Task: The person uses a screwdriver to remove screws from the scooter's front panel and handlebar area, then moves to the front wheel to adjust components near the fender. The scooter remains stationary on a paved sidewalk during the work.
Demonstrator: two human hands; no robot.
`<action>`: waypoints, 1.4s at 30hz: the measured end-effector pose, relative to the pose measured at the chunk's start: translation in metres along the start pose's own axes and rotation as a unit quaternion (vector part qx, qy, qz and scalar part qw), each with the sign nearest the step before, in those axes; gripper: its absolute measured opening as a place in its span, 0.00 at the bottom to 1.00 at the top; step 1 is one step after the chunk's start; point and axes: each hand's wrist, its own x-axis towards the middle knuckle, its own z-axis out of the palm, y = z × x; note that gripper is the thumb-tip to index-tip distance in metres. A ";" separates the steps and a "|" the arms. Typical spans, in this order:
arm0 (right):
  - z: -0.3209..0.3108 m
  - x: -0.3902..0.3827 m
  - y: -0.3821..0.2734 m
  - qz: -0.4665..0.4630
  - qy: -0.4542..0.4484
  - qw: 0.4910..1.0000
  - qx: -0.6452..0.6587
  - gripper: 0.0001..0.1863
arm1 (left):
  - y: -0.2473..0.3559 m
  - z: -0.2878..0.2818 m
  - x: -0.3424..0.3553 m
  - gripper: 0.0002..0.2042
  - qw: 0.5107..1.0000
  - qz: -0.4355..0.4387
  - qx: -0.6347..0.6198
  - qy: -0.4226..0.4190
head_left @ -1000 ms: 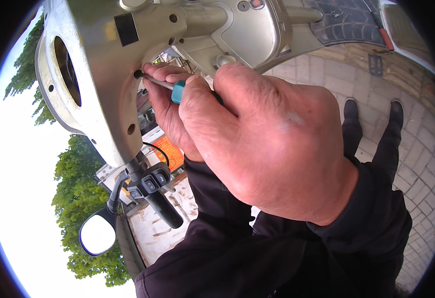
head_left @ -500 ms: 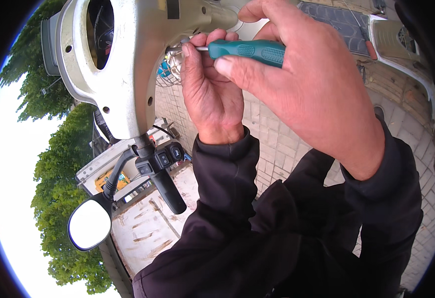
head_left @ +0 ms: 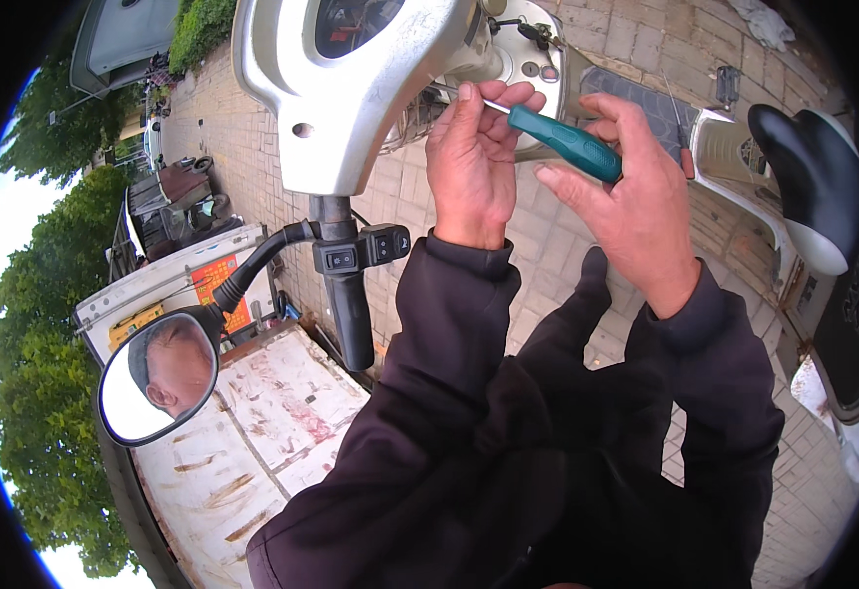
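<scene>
The teal-handled screwdriver [head_left: 567, 142] lies slanted between my two hands, its thin metal shaft pointing left at the pale scooter's handlebar cover [head_left: 336, 123]. My left hand [head_left: 473, 167], palm up, pinches around the shaft; the fingers hide its tip, so I cannot tell whether it meets a screw. Beside the handle's butt end is my right hand [head_left: 640, 196], loosely open. Its thumb and forefinger stand apart from the handle, while the butt end lies against or close to the palm.
Below the cover, a black handlebar grip [head_left: 351, 319] with switches and a round mirror [head_left: 159, 378] stick out. A white worn cargo bed [head_left: 272, 422] lies at lower left. At right are a black seat [head_left: 812, 177] and loose pale body panels [head_left: 733, 201] on brick paving [head_left: 625, 44].
The view has shifted, showing more paving and the seat. My right hand has loosened, its thumb coming off the handle. My left hand stays at the shaft.
</scene>
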 end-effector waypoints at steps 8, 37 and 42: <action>0.013 0.005 0.025 0.067 -0.072 0.981 0.168 0.21 | -0.004 0.001 0.003 0.19 1.000 -0.003 -0.013 0.021; 0.021 -0.007 0.031 0.275 -0.112 0.791 0.535 0.21 | 0.006 -0.010 0.015 0.21 1.000 -0.003 0.014 -0.024; 0.047 -0.012 0.026 0.204 -0.076 0.900 0.378 0.20 | 0.010 -0.022 0.016 0.18 0.999 -0.010 -0.034 -0.021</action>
